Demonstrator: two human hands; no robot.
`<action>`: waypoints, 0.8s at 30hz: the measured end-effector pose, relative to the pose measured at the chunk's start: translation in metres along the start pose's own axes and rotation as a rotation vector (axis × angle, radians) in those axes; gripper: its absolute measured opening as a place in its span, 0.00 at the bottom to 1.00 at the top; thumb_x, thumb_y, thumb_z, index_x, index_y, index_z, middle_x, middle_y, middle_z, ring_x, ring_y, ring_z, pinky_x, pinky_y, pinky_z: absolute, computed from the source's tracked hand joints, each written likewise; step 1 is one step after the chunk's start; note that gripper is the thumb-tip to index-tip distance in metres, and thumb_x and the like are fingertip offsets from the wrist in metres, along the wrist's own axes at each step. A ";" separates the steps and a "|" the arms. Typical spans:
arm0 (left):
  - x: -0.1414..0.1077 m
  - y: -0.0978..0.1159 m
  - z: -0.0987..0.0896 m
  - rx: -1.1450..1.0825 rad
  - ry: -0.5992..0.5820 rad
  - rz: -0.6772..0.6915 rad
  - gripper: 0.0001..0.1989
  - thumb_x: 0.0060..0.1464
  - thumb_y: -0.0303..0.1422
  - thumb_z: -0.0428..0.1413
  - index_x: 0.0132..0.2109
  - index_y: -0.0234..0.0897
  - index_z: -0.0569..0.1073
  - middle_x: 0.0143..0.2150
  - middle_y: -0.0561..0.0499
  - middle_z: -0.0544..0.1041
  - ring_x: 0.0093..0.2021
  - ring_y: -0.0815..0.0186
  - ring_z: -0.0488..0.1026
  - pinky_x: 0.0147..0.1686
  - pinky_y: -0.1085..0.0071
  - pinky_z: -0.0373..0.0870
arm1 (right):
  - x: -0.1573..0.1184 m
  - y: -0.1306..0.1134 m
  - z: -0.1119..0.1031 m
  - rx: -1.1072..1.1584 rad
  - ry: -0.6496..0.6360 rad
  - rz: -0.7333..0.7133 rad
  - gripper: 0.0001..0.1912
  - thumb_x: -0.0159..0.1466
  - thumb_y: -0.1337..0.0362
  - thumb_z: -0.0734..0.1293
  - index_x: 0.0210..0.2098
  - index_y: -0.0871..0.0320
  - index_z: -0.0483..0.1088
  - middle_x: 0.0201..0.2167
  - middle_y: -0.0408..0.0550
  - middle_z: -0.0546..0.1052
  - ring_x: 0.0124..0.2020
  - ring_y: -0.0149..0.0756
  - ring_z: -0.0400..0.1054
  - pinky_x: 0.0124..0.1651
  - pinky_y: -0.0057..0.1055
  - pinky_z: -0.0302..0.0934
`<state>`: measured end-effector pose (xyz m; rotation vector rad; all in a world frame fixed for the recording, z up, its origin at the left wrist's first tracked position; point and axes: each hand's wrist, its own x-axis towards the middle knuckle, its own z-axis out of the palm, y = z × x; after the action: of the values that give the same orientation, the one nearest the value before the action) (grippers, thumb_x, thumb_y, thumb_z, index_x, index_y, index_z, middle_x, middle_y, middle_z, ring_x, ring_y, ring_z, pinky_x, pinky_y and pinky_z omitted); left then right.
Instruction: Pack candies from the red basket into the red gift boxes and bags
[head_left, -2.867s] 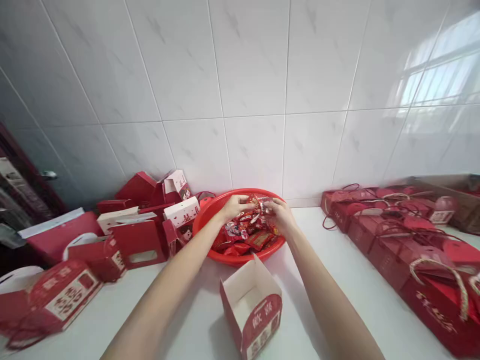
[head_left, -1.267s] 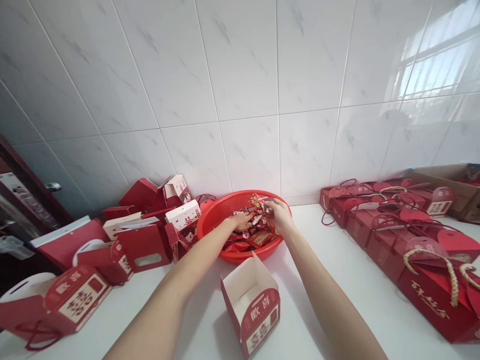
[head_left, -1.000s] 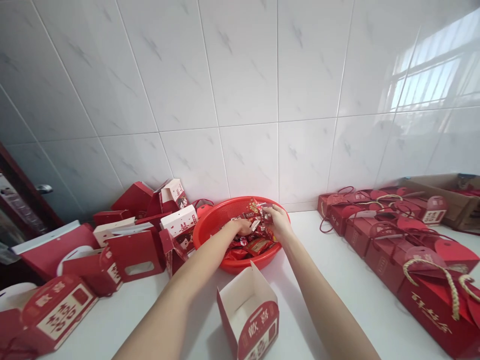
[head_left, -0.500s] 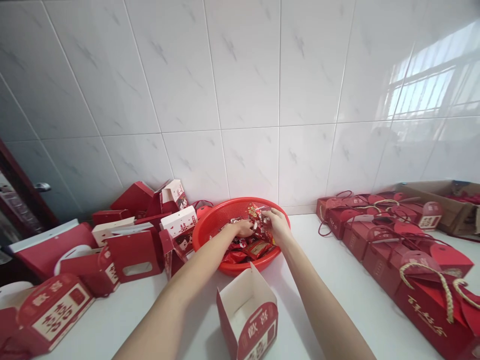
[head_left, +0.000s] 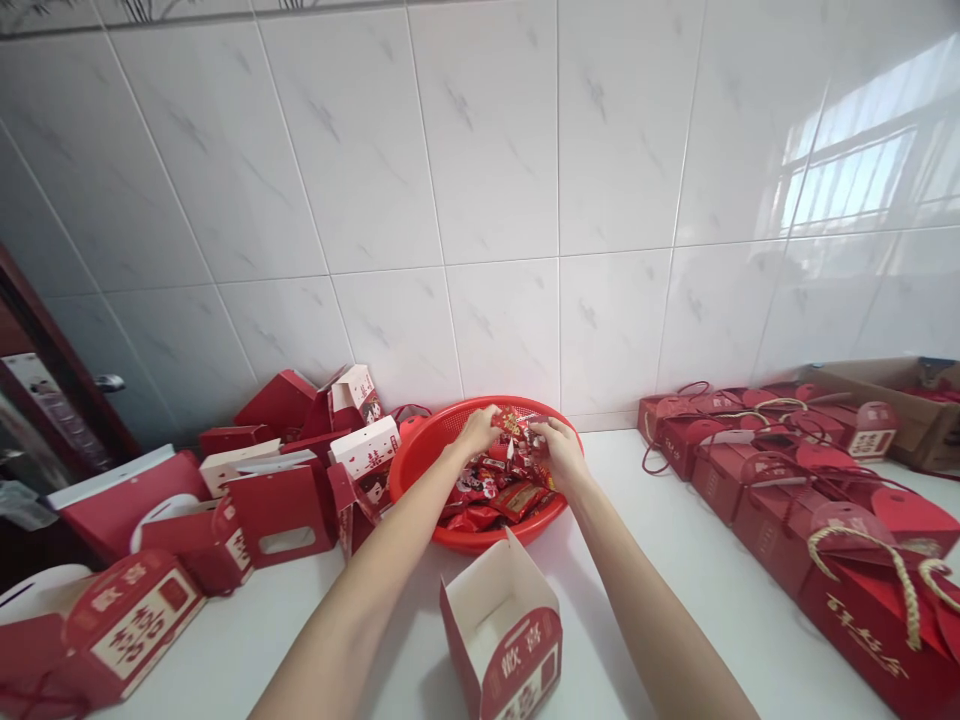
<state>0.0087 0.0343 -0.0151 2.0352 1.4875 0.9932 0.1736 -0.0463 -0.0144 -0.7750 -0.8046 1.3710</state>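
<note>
A red plastic basket [head_left: 424,500] holds several red wrapped candy packets [head_left: 517,500]. Inside it, my left hand [head_left: 478,432] is closed at the edge of a red candy packet with gold print [head_left: 510,420]. On the basket's right side my right hand [head_left: 559,450] has its fingers pinched on small wrapped candy; its exact shape is partly hidden by the fingers. Between my forearms, in front of the basket, an open red gift box [head_left: 517,650] with a cream inside stands on the white countertop [head_left: 600,600]. Neither hand touches this box.
Several open red boxes [head_left: 135,620] and folded cartons crowd the left side. Along the right stand rows of closed red gift boxes [head_left: 780,520] with rope handles. Behind them is a brown cardboard box [head_left: 915,430]. A tiled wall [head_left: 495,200] rises behind the basket.
My left hand has risen from the candy in the basket's middle to the red and gold packet near my right hand. My right hand has hardly moved. The view has shifted slightly.
</note>
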 end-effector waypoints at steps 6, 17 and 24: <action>-0.023 0.032 -0.021 -0.341 0.087 -0.003 0.12 0.51 0.34 0.61 0.42 0.38 0.69 0.37 0.50 0.78 0.37 0.64 0.77 0.41 0.68 0.72 | -0.002 -0.012 0.002 0.064 0.002 -0.023 0.11 0.42 0.62 0.71 0.24 0.55 0.67 0.19 0.38 0.71 0.20 0.31 0.67 0.19 0.25 0.57; -0.173 0.092 -0.078 -0.361 -0.129 0.018 0.18 0.47 0.36 0.66 0.45 0.39 0.76 0.38 0.48 0.81 0.42 0.58 0.79 0.43 0.66 0.75 | -0.044 -0.061 0.021 -0.048 -0.234 -0.110 0.08 0.47 0.63 0.72 0.26 0.56 0.70 0.21 0.38 0.72 0.23 0.28 0.64 0.22 0.22 0.54; -0.236 0.096 -0.068 -0.020 -0.024 0.065 0.08 0.55 0.39 0.60 0.40 0.48 0.83 0.58 0.48 0.76 0.62 0.50 0.69 0.61 0.57 0.67 | -0.089 -0.095 0.024 -0.501 -0.588 -0.352 0.05 0.57 0.66 0.67 0.33 0.56 0.74 0.23 0.39 0.72 0.25 0.28 0.61 0.26 0.25 0.53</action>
<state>-0.0218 -0.2242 0.0265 2.0862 1.4013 1.0009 0.2001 -0.1400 0.0754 -0.5611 -1.7066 1.0879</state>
